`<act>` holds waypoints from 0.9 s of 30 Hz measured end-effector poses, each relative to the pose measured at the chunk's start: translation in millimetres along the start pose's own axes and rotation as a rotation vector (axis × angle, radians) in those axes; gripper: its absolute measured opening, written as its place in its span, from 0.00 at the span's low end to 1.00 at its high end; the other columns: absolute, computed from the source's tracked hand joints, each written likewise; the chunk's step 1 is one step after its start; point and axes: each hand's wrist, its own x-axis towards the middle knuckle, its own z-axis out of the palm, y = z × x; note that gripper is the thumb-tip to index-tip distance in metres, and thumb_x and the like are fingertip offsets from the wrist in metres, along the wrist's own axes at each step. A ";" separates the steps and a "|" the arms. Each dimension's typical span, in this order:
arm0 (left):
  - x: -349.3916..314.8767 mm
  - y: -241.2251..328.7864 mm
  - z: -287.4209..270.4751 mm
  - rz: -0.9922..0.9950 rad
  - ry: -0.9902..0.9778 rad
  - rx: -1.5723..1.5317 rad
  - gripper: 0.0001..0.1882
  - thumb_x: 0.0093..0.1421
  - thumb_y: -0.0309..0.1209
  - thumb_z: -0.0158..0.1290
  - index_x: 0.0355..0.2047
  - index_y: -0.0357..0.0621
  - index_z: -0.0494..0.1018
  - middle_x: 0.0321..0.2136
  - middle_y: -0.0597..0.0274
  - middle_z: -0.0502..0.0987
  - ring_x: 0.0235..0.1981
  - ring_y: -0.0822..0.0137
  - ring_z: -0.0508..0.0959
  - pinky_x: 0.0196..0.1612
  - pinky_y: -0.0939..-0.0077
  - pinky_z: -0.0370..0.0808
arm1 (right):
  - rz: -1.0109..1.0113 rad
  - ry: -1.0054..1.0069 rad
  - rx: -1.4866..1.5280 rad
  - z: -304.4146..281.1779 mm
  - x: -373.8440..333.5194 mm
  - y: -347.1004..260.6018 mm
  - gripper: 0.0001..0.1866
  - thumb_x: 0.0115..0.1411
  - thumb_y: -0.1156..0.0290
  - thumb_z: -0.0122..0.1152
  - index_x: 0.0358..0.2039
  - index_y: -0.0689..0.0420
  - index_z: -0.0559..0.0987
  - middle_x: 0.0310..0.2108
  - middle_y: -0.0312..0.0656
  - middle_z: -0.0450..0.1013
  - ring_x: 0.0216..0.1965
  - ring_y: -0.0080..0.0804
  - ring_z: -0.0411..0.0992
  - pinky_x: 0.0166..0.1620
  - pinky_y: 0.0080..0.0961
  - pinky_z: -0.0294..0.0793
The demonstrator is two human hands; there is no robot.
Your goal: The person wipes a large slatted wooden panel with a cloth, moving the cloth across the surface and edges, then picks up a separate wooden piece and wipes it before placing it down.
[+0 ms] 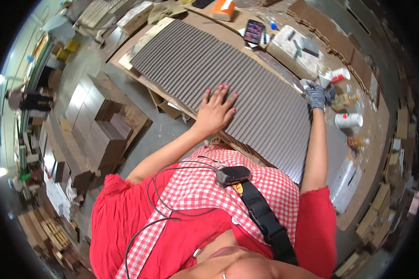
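Note:
A wide grey-brown panel with parallel ribs [191, 56] lies across the workbench in front of me. My bare left hand [217, 109] rests on its near edge with fingers spread flat over the ribs, holding nothing. At the panel's far right edge is my right hand [315, 94], in a grey knitted glove. Its fingers are curled together, and whatever they hold is too small and hidden to make out. A pale block [295, 51] with dark pieces on top stands just beyond the glove. White bottles with red marks, one of them a bottle [348, 121], are close to the right hand.
A phone [254, 31] and an orange packet [223, 10] lie at the bench's far side. Stacked brown boards [95, 125] stand on the floor at left. Corrugated cardboard [321, 28] lines the far right. Another person [30, 101] stands far left.

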 end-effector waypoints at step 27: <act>-14.4 3.8 -30.4 0.006 -0.051 -0.087 0.29 0.65 0.43 0.46 0.65 0.48 0.62 0.67 0.48 0.56 0.69 0.52 0.55 0.68 0.44 0.44 | -0.124 0.202 -0.579 27.7 -110.4 -41.4 0.23 0.67 0.50 0.46 0.43 0.55 0.81 0.38 0.54 0.78 0.41 0.54 0.74 0.48 0.46 0.71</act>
